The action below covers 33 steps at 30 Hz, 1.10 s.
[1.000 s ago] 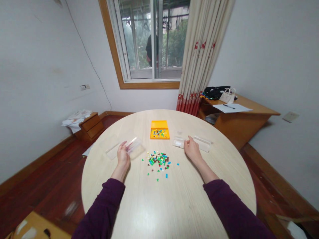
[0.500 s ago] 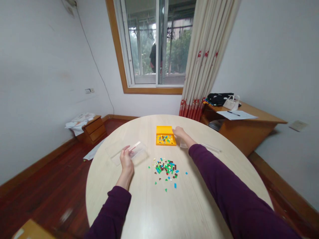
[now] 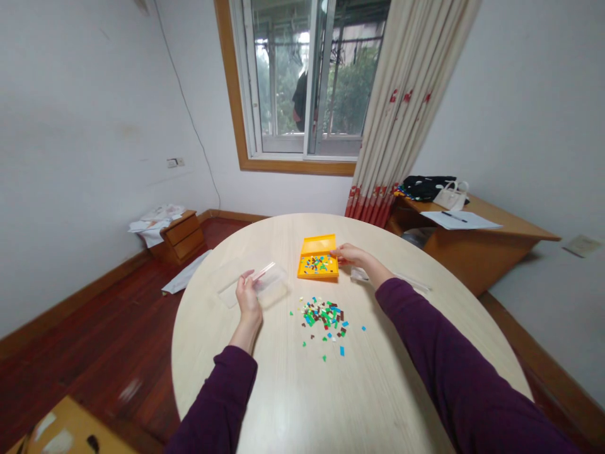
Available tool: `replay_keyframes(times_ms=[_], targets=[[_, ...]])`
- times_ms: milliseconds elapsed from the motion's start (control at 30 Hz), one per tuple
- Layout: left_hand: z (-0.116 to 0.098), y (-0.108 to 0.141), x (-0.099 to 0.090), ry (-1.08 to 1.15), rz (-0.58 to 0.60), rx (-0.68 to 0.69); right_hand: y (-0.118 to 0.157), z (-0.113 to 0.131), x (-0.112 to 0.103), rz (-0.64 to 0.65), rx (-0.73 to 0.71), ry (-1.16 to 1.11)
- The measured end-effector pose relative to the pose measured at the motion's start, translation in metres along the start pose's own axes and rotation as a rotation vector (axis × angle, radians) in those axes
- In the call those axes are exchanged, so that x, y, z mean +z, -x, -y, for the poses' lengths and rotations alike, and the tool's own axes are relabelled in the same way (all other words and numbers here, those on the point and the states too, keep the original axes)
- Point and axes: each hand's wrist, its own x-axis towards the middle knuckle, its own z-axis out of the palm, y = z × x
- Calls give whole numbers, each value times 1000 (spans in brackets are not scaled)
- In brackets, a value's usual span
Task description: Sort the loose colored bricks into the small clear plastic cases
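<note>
A yellow box (image 3: 319, 275) with its lid open holds many small coloured pieces. My right hand (image 3: 348, 253) grips the box's right side, and the box sits slightly tilted. On the left, my left hand (image 3: 247, 295) has its fingers closed on a clear plastic case (image 3: 271, 279), held above the table. Between me and the box lies a loose heap of small green, blue, brown and white pieces (image 3: 324, 315), with a few scattered around it.
The round pale table (image 3: 293, 403) fills the middle. Clear plastic items (image 3: 412, 282) lie beyond my right forearm. A desk (image 3: 491, 246) with paper and a white bag stands at the right, and a small cabinet (image 3: 184, 239) at the left.
My right hand has closed on the yellow box's right edge, and the box has turned and tilted a little. The whole view has shifted slightly; my left hand still holds the clear case.
</note>
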Motion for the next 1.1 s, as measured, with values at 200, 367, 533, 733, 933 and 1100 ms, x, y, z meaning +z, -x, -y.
replay_keyframes(times_ms=[200, 367, 533, 733, 933, 1100], targets=[[4, 1, 1, 16, 36, 14, 37, -7, -12, -15, -108, -8], [6, 2, 0, -5, 101, 54, 67, -3, -20, -125, -306, 28], [6, 3, 0, 20, 125, -3, 103, -1, -18, -234, -515, 123], [1, 3, -1, 125, 96, -80, 150, -20, 2, -332, -943, 416], [-3, 4, -2, 174, 87, -149, 173, -53, 14, -366, -1247, 594], [-1, 3, -4, 165, 97, -163, 169, -64, 14, -345, -1290, 599]])
